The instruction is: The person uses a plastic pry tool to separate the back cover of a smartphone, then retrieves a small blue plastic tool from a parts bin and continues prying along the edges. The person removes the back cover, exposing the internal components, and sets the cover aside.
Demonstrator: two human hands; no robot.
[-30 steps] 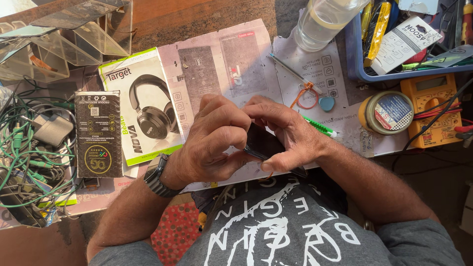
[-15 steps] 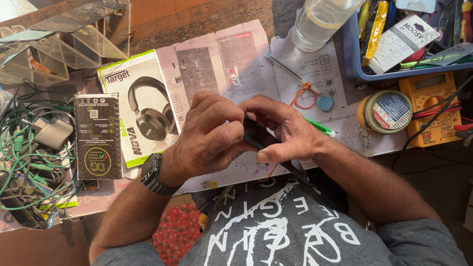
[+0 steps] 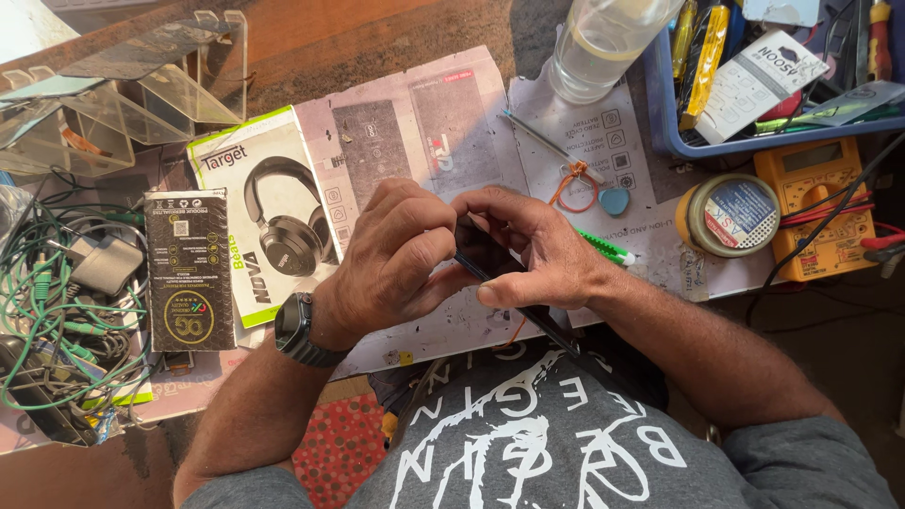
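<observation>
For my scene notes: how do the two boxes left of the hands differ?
The black box is narrow, dark, with a gold round emblem; the headphone box is wider, white with green edging, and pictures black headphones. The black box lies straight, next to the green cables; the headphone box lies tilted, closer to the left hand. The black box overlaps the headphone box's left edge. Both lie flat on the bench, touched by neither hand.
</observation>
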